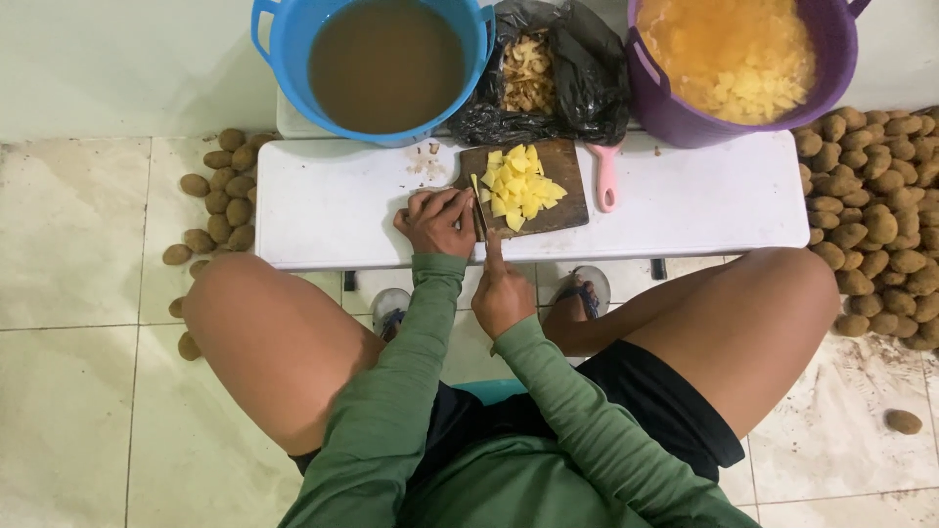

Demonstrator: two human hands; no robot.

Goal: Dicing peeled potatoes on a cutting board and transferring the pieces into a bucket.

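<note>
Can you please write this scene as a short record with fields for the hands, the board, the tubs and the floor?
left hand: pressed at the board's left edge
right hand: grips a knife, blade at the board
cutting board: dark wood, on a white table
potato pieces: yellow, heaped on the board
blue tub: brown water
purple tub: cut pieces in water
black bag: peelings
whole potatoes: piled on the floor, both sides

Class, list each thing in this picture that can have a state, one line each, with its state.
Left hand: curled, pressing at the board's left edge.
Right hand: closed on a knife handle.
Knife: blade down at the board's edge.
Board: covered with cut yellow cubes.
Blue tub: filled with murky brown water.
Purple tub: filled with water and cut pieces.
Black bag: open, holding peels.
Potatoes: unpeeled, piled on floor.
</note>
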